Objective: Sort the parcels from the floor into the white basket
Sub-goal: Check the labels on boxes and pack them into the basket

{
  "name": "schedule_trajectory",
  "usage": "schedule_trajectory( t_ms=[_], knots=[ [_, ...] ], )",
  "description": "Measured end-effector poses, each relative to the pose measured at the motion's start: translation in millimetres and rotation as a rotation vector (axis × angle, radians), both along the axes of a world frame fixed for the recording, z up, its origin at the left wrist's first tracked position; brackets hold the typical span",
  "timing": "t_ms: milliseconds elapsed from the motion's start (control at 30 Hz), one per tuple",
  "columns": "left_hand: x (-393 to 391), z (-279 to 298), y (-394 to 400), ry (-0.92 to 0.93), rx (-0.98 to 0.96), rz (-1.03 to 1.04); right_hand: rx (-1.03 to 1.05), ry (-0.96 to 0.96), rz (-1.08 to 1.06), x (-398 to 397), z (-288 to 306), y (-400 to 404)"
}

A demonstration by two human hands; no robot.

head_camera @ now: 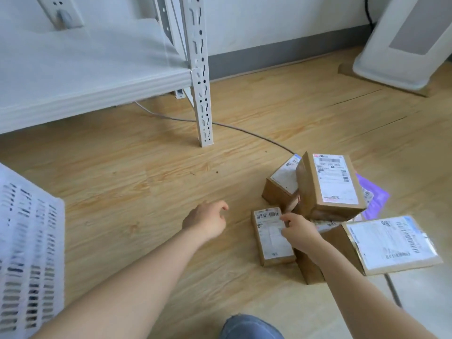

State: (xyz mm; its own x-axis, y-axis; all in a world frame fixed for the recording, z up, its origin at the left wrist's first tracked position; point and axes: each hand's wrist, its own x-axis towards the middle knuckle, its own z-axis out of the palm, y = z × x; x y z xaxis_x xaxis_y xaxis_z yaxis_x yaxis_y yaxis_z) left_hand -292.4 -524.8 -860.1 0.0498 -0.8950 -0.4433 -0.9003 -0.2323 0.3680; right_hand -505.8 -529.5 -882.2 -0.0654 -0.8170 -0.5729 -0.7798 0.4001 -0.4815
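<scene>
The white basket [29,253] stands at my far left on the wood floor [137,182], its slotted wall facing me. Behind it a white metal shelf [97,77] runs to an upright post [201,94], with a grey cable [244,130] trailing past the post's foot. My left hand [208,221] hovers above bare floor, fingers loosely curled, holding nothing. My right hand [300,232] rests on the small parcel [271,237], fingers touching its label and right edge; I cannot tell whether they grip it. The parcel lies flat on the floor. Right of it sit 3 larger boxes: one behind [281,184], a tilted one [330,184], and a nearer one [391,245]. A purple bag [376,199] shows beyond them.
</scene>
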Motion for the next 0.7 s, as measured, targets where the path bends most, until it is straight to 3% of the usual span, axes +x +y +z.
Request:
schedule_trajectory(
  t_ms=[267, 500, 700],
  knots=[
    [-31.2, -67.9, -18.8, 0.099, 0.183, 0.007, 0.042, -0.023, -0.041, -2.7, -62.6, 3.4],
    [-65.6, -96.7, -5.8, 0.359, 0.456, 0.099, -0.024, -0.292, -0.168, 4.2, -81.1, 15.7],
    [-62.5, -88.2, 6.4, 0.516, 0.368, 0.182, 0.057, -0.674, -0.346, 19.4, -69.4, 29.8]
  ],
)
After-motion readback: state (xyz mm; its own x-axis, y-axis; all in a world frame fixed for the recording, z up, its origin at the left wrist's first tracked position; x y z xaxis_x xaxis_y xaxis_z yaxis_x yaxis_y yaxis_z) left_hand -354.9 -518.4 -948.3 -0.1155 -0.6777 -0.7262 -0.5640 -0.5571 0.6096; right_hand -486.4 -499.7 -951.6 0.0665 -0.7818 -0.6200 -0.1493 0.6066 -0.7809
